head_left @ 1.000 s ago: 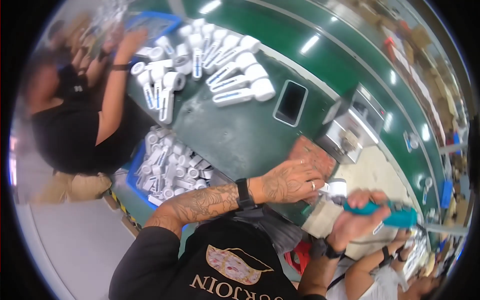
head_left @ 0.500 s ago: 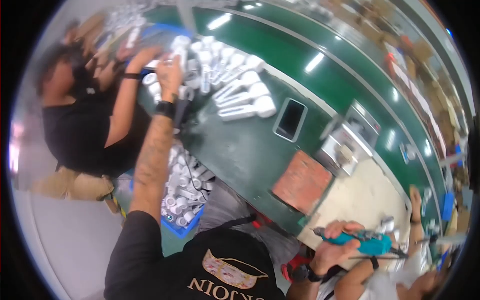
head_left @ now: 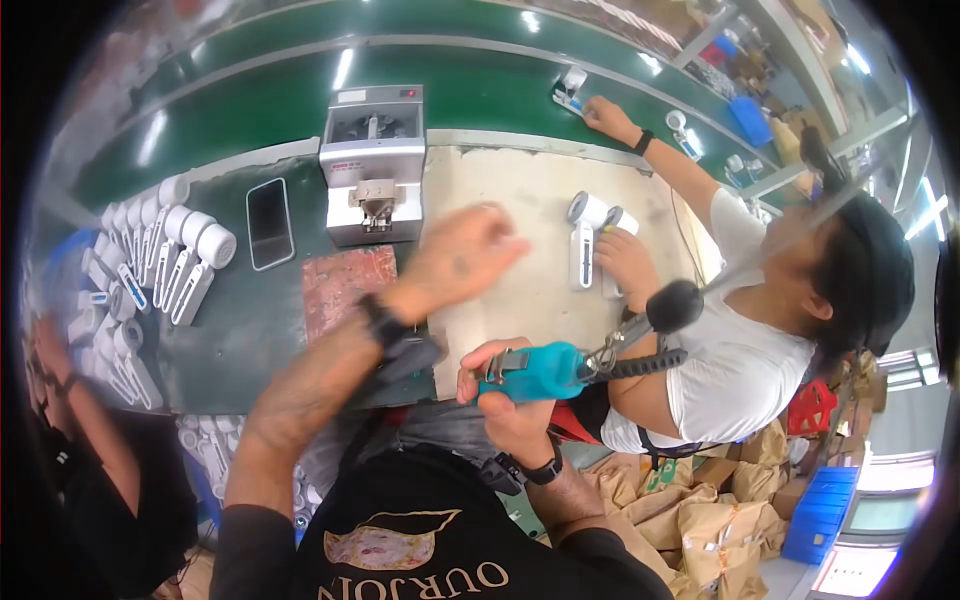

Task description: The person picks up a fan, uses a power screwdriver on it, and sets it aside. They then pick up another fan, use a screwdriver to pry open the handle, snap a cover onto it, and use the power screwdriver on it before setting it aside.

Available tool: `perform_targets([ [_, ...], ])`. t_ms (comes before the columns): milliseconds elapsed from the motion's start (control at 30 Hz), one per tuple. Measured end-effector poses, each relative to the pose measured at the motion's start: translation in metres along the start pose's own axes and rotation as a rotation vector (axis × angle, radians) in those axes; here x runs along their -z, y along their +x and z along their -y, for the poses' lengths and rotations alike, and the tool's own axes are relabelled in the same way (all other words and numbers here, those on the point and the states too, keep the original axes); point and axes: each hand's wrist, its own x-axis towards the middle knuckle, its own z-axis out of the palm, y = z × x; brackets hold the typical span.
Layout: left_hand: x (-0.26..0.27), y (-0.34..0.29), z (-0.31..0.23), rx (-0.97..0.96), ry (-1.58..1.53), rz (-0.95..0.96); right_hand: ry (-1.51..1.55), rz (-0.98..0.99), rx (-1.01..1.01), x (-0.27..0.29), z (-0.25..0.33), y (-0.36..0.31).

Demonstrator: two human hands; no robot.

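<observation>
The person's right hand (head_left: 515,412) is wrapped around a teal power screwdriver (head_left: 548,370), holding it up by the near edge of the worktop (head_left: 235,345), in front of the person's body. The screwdriver's long axis runs roughly left to right, nearly level across the view; its black corded end points right, toward a co-worker (head_left: 735,345) in a white shirt, while its working end faces left and the tip cannot be made out past the fingers. The left hand (head_left: 465,258) is over the pale board (head_left: 475,180), fingers bent and pointing right; whether it grips anything, I cannot tell. Just left of it lies a reddish pad (head_left: 340,290), with a metal machine (head_left: 373,165) behind and a phone (head_left: 270,225) farther left. White devices (head_left: 215,247) with round heads are bunched at the far left, heads away from the person. Another white device (head_left: 582,258) lies on the board, beside the co-worker's hand (head_left: 625,262).
</observation>
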Motion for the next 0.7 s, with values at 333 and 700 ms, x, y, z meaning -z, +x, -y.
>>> perform_targets([
  [333,-0.129,0.08,0.043,0.13,0.166,0.035,0.016,-0.074,0.012,0.03,-0.003,0.003],
  [700,-0.086,0.081,0.061,-0.122,0.386,-0.24,0.002,-0.041,-0.044,0.018,-0.011,0.023],
])
